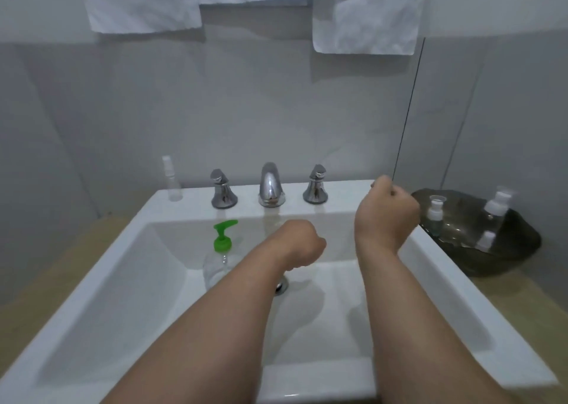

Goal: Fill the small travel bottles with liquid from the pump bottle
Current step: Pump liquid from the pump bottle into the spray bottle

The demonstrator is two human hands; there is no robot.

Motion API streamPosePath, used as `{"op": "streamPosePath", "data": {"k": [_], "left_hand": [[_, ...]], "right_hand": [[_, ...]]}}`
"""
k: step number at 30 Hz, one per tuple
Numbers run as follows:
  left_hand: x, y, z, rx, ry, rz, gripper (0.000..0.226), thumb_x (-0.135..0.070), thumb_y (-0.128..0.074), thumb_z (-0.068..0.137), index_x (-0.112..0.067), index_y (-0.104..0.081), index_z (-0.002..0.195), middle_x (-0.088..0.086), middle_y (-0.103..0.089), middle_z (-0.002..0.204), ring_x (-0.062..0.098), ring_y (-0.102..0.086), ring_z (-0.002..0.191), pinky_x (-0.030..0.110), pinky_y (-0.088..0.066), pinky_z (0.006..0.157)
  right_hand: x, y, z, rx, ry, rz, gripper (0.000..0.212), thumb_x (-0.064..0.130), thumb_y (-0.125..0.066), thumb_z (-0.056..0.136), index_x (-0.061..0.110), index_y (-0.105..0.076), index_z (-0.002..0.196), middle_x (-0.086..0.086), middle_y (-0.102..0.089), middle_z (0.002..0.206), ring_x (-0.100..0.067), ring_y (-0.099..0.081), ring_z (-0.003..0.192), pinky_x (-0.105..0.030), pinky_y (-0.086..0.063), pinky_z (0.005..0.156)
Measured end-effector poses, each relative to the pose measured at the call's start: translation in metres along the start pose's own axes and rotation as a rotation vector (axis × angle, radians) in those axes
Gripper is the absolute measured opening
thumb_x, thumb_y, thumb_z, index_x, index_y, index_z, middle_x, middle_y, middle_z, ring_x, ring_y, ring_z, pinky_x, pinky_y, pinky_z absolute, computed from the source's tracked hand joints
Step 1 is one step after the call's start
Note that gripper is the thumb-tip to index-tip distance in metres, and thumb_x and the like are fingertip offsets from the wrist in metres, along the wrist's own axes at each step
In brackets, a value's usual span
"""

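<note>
Both hands hover over the white rectangular ceramic sink (101, 305), fingers curled into fists, nothing held in either. The left hand (302, 245) hangs low over the basin. The right hand (388, 210) is raised above the sink's right rim.

The clear plastic pump bottle with a green pump head (221, 259) stands inside the basin, just left of the left hand and partly behind that forearm. The small clear travel bottles with white caps (495, 206) sit in a dark glossy dish (519, 250) on the table, just right of the right hand. A slim clear spray bottle (172, 179) stands on the rim, far left of both hands.

Filling does not look begun, so the step is likely fetching a bottle. The right hand should open and take the nearest travel bottle by its body, keeping it upright. Its cap must come off before its mouth goes close under the green nozzle. The left hand is best placed to press the pump head slowly. The pump bottle looks light, so it may tip. Working over the basin catches drips.
</note>
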State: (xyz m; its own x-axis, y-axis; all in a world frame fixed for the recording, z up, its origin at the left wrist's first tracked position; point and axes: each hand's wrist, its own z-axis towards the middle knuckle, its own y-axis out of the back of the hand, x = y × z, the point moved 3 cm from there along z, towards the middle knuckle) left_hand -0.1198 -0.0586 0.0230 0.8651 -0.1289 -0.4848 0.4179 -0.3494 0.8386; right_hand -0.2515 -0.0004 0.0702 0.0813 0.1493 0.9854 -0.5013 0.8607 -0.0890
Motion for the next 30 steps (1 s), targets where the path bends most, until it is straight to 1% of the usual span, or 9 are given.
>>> {"op": "streamPosePath", "data": {"k": [7, 11, 14, 17, 19, 21, 23, 26, 30], "left_hand": [[0.004, 0.049, -0.050, 0.146, 0.110, 0.036, 0.027, -0.015, -0.048, 0.094, -0.010, -0.057, 0.069, 0.003, -0.056, 0.054, 0.018, -0.041, 0.042, 0.023, -0.034, 0.048], [0.006, 0.093, -0.076, -0.033, 0.116, -0.011, 0.030, -0.020, -0.047, 0.096, -0.010, -0.057, 0.069, 0.002, -0.058, 0.050, 0.018, -0.044, 0.042, 0.024, -0.036, 0.049], [0.028, 0.135, -0.087, -0.283, 0.142, -0.058, 0.035, -0.020, -0.048, 0.095, -0.008, -0.058, 0.064, 0.002, -0.058, 0.044, 0.019, -0.046, 0.038, 0.022, -0.035, 0.048], [0.079, 0.169, -0.086, -0.642, 0.278, -0.125, 0.032, -0.020, -0.048, 0.093, -0.002, -0.067, 0.074, 0.011, -0.071, 0.067, 0.029, -0.064, 0.063, 0.028, -0.042, 0.059], [0.119, 0.177, -0.074, -0.891, 0.351, -0.210, 0.036, -0.032, -0.052, 0.095, 0.000, -0.069, 0.100, 0.018, -0.074, 0.097, 0.039, -0.068, 0.095, 0.036, -0.046, 0.074], [0.150, 0.170, -0.057, -1.015, 0.382, -0.376, 0.048, -0.041, -0.062, 0.092, -0.003, -0.060, 0.123, 0.020, -0.066, 0.125, 0.042, -0.061, 0.118, 0.043, -0.048, 0.092], [0.165, 0.159, -0.039, -0.993, 0.391, -0.419, 0.067, -0.045, -0.073, 0.087, -0.010, -0.050, 0.139, 0.017, -0.057, 0.141, 0.039, -0.049, 0.135, 0.046, -0.041, 0.108], [0.175, 0.149, -0.012, -0.899, 0.351, -0.353, 0.090, -0.050, -0.076, 0.086, -0.012, -0.033, 0.155, 0.014, -0.048, 0.152, 0.035, -0.033, 0.147, 0.047, -0.030, 0.117], [0.189, 0.148, 0.018, -0.917, 0.360, -0.266, 0.086, -0.049, -0.071, 0.091, -0.011, -0.031, 0.157, 0.015, -0.049, 0.153, 0.035, -0.033, 0.147, 0.046, -0.026, 0.117]], "right_hand": [[-0.021, -0.014, -0.018, 0.140, 0.192, -0.298, 0.040, 0.021, -0.046, 0.093, 0.011, -0.034, 0.056, -0.004, -0.033, 0.053, -0.022, -0.027, 0.054, -0.032, -0.020, 0.052], [-0.029, -0.021, -0.021, 0.205, 0.250, -0.384, 0.044, 0.023, -0.043, 0.097, 0.009, -0.036, 0.056, -0.005, -0.041, 0.055, -0.023, -0.035, 0.055, -0.032, -0.024, 0.052], [-0.032, -0.025, -0.025, 0.244, 0.279, -0.433, 0.045, 0.028, -0.039, 0.097, 0.009, -0.038, 0.056, -0.006, -0.044, 0.056, -0.026, -0.038, 0.056, -0.032, -0.027, 0.052], [-0.032, -0.029, -0.030, 0.303, 0.303, -0.501, 0.045, 0.028, -0.040, 0.098, 0.008, -0.041, 0.059, -0.008, -0.048, 0.060, -0.033, -0.043, 0.062, -0.035, -0.032, 0.057], [-0.032, -0.031, -0.033, 0.334, 0.315, -0.521, 0.043, 0.026, -0.042, 0.097, 0.010, -0.041, 0.058, -0.008, -0.049, 0.061, -0.036, -0.046, 0.066, -0.035, -0.034, 0.059], [-0.033, -0.033, -0.034, 0.356, 0.336, -0.534, 0.042, 0.025, -0.042, 0.096, 0.011, -0.040, 0.057, -0.010, -0.050, 0.061, -0.037, -0.048, 0.067, -0.035, -0.036, 0.059], [-0.035, -0.035, -0.034, 0.373, 0.348, -0.554, 0.041, 0.024, -0.042, 0.096, 0.011, -0.040, 0.057, -0.010, -0.049, 0.061, -0.036, -0.047, 0.066, -0.035, -0.036, 0.059], [-0.037, -0.039, -0.033, 0.390, 0.375, -0.569, 0.041, 0.023, -0.042, 0.095, 0.010, -0.039, 0.056, -0.010, -0.048, 0.060, -0.035, -0.045, 0.064, -0.034, -0.035, 0.057], [-0.040, -0.043, -0.030, 0.399, 0.405, -0.598, 0.040, 0.024, -0.041, 0.096, 0.010, -0.043, 0.058, -0.009, -0.051, 0.061, -0.034, -0.048, 0.066, -0.034, -0.034, 0.058]]}}
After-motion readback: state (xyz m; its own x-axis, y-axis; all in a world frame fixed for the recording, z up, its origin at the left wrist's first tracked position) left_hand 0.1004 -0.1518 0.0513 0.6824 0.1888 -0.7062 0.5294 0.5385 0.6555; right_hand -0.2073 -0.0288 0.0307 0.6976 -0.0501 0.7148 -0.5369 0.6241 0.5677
